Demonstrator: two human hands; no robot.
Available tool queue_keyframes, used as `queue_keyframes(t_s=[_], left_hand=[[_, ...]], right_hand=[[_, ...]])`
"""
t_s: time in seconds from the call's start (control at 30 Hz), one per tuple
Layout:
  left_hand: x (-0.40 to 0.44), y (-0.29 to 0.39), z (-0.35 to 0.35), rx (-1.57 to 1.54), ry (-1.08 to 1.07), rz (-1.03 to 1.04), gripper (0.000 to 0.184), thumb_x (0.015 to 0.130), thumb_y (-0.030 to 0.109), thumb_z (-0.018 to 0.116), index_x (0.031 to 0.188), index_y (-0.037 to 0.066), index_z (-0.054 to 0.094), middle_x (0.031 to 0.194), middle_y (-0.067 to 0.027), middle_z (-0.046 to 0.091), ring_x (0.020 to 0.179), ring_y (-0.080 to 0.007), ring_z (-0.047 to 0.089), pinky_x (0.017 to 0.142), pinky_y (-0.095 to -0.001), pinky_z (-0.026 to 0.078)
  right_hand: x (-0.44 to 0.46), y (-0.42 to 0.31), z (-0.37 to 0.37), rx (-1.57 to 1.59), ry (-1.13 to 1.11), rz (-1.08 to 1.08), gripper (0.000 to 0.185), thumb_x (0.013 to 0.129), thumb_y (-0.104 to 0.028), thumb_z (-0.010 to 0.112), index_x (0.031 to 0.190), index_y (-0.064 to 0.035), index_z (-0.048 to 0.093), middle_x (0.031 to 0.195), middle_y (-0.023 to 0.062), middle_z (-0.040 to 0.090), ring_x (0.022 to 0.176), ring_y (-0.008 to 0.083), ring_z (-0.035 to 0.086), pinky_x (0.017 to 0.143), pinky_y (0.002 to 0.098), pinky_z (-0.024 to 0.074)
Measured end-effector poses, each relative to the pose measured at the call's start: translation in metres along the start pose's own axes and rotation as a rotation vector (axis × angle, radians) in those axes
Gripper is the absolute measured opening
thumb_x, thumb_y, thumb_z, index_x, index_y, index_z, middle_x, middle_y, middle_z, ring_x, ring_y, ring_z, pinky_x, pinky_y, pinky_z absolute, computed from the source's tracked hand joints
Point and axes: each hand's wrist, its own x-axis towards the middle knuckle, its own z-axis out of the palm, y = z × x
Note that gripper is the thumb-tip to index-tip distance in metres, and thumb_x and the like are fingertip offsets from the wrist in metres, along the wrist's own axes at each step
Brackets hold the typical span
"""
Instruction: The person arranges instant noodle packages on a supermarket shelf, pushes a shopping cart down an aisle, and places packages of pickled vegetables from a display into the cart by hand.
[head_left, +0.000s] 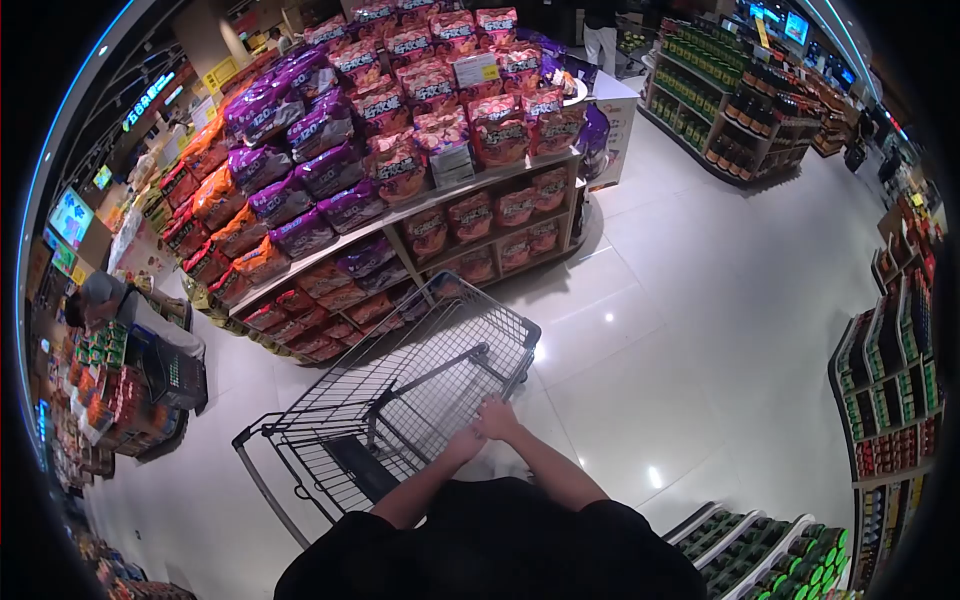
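Grey wire cart [425, 382] slanted lengthwise ahead-left of my fingers [491, 404], right hand [497, 420] nearer its front; their spread or hold I couldn't tell

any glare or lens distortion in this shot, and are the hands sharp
Head view: strong fisheye, black corners, the tall dark shelf of green and red goods bowing at right; head view: white reflections glare off the pale glossy tile floor; head view: the bare left hand and bare right hand look soft, finger detail hard to make out.
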Motion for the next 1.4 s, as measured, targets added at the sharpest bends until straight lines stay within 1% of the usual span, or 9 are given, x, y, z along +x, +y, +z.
queue_keyframes(t_s=[0.07,0.17,0.3,0.43,0.5,0.6,0.97,1.2,1.4], left_hand=[[0.005,0.015,-0.002,0.042,-0.018,-0.015,0.045,0.091,0.038,0.056,0.119,0.003,0.058,0.108,-0.0252,0.066,0.101,-0.0434,0.062,0.086,-0.0522,0.049],[0.025,0.029,0.006,0.014,0.076,-0.004,0.053,0.083,0.045,0.067,0.111,0.000,0.065,0.091,-0.0267,0.069,0.096,-0.0417,0.068,0.084,-0.0480,0.053],[0.040,0.038,0.012,-0.117,-0.163,0.094,0.062,0.084,0.047,0.067,0.122,-0.002,0.059,0.100,-0.0270,0.068,0.098,-0.0431,0.066,0.084,-0.0494,0.053],[0.009,0.080,-0.019,-0.025,-0.113,0.247,0.060,0.086,0.043,0.065,0.124,-0.003,0.055,0.101,-0.0275,0.067,0.097,-0.0452,0.065,0.081,-0.0497,0.052],[-0.012,0.089,-0.029,0.005,-0.084,0.315,0.059,0.087,0.041,0.064,0.125,-0.003,0.053,0.101,-0.0277,0.066,0.096,-0.0462,0.064,0.079,-0.0499,0.052],[-0.055,0.089,-0.051,0.080,-0.016,0.391,0.058,0.088,0.038,0.062,0.126,-0.003,0.050,0.101,-0.0281,0.065,0.094,-0.0478,0.062,0.077,-0.0501,0.052],[-0.128,-0.055,-0.086,0.779,-0.194,0.462,0.051,0.089,0.048,0.057,0.125,0.012,0.061,0.104,-0.0193,0.069,0.097,-0.0352,0.068,0.084,-0.0446,0.053],[-0.115,-0.003,-0.095,0.501,-0.017,0.474,0.019,0.080,0.028,0.067,0.093,0.016,0.073,0.080,-0.0032,0.073,0.077,-0.0273,0.071,0.070,-0.0410,0.056],[-0.093,0.014,-0.104,0.401,0.030,0.537,0.025,0.080,0.026,0.065,0.101,0.015,0.072,0.077,-0.0102,0.070,0.076,-0.0311,0.070,0.067,-0.0428,0.055]], right_hand=[[-0.005,0.010,0.005,-0.103,0.270,-0.028,0.037,0.080,-0.040,0.060,0.095,-0.0087,0.074,0.119,0.0141,0.058,0.119,0.0328,0.047,0.087,0.0540,0.0481],[-0.007,0.016,-0.017,-0.133,0.192,0.080,0.039,0.080,-0.040,0.060,0.097,-0.0074,0.072,0.119,0.0157,0.059,0.120,0.0332,0.048,0.086,0.0538,0.0488],[-0.005,0.012,-0.015,-0.075,0.137,0.209,0.040,0.080,-0.037,0.061,0.103,-0.0056,0.069,0.116,0.0182,0.060,0.116,0.0361,0.052,0.087,0.0523,0.0494],[-0.026,-0.019,-0.029,0.225,0.356,0.291,0.045,0.084,-0.033,0.059,0.116,-0.0013,0.060,0.126,0.0229,0.055,0.116,0.0378,0.054,0.095,0.0513,0.0471],[-0.050,-0.034,-0.028,0.429,0.696,0.235,0.047,0.084,-0.030,0.063,0.120,0.0005,0.058,0.129,0.0266,0.053,0.118,0.0413,0.052,0.098,0.0514,0.0452],[-0.072,-0.050,-0.026,0.389,0.728,0.362,0.052,0.084,-0.029,0.066,0.124,0.0019,0.055,0.133,0.0305,0.049,0.121,0.0451,0.049,0.101,0.0511,0.0432],[-0.092,-0.085,0.010,0.497,0.313,0.316,0.059,0.085,-0.034,0.066,0.131,-0.0001,0.053,0.141,0.0323,0.043,0.129,0.0472,0.045,0.109,0.0482,0.0385],[-0.092,-0.093,0.010,0.417,0.376,0.221,0.041,0.088,-0.035,0.063,0.115,-0.0038,0.060,0.115,0.0214,0.054,0.110,0.0413,0.055,0.092,0.0497,0.0467],[-0.086,-0.089,-0.002,0.394,0.337,0.376,0.032,0.084,-0.031,0.063,0.101,-0.0033,0.064,0.108,0.0196,0.058,0.105,0.0382,0.059,0.087,0.0478,0.0505]])
